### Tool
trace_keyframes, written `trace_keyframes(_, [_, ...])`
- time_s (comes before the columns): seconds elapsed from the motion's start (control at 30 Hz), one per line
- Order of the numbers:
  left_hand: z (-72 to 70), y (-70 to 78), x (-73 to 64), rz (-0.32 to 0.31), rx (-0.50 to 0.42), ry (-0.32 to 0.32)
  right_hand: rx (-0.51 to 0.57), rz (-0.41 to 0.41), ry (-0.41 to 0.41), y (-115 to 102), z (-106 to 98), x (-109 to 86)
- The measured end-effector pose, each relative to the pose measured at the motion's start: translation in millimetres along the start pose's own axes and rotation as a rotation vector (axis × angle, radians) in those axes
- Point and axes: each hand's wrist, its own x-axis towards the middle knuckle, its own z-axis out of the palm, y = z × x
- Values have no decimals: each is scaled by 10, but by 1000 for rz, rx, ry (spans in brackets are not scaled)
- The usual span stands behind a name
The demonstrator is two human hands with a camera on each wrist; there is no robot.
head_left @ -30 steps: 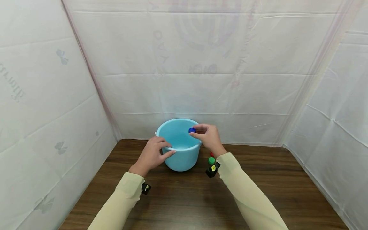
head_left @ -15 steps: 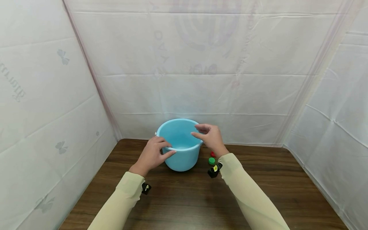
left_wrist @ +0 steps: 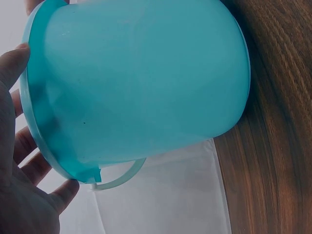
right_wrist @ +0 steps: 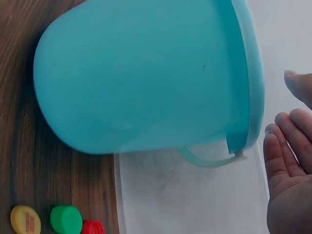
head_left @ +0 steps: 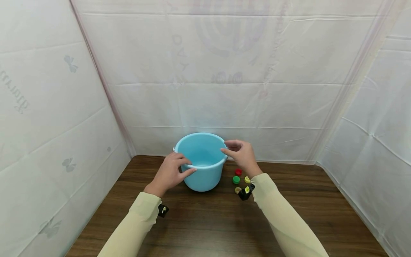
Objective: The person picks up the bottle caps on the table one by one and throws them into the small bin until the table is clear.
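Observation:
A light blue bucket [head_left: 203, 180] stands upright on the wooden table. My left hand [head_left: 169, 172] grips its near-left rim, with fingertips over the inner side and the thumb outside, also seen in the left wrist view. Beside the right rim, my right hand [head_left: 243, 154] hovers with nothing held. Its fingers [right_wrist: 287, 139] are relaxed and apart from the bucket wall in the right wrist view. Right of the bucket lie a red cap [head_left: 238, 172], a green cap [head_left: 236, 180], a yellow cap [head_left: 247, 179] and a tan-yellow cap [head_left: 238, 190], partly hidden by the wrist camera. The bucket's floor is only partly visible.
White sheeting [head_left: 205, 103] walls the table [head_left: 205, 221] at the back and both sides. The bucket stands near the back edge. A pale bucket handle [left_wrist: 122, 178] hangs behind it. Black cameras [head_left: 163, 210] sit on both wrists.
A blue cap pinched in my right hand over the bucket was let go and is out of sight. That hand has moved right, uncovering more caps. My left hand has stayed put.

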Motion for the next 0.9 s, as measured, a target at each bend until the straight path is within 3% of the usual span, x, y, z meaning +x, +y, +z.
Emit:
trace_keyframes(0.4, [11, -3, 0, 6, 6, 2, -37, 7, 24, 172, -180, -100])
trace_keyframes(0.9, [13, -10, 6, -2, 3, 0, -53, 35, 33, 363, -262, -259])
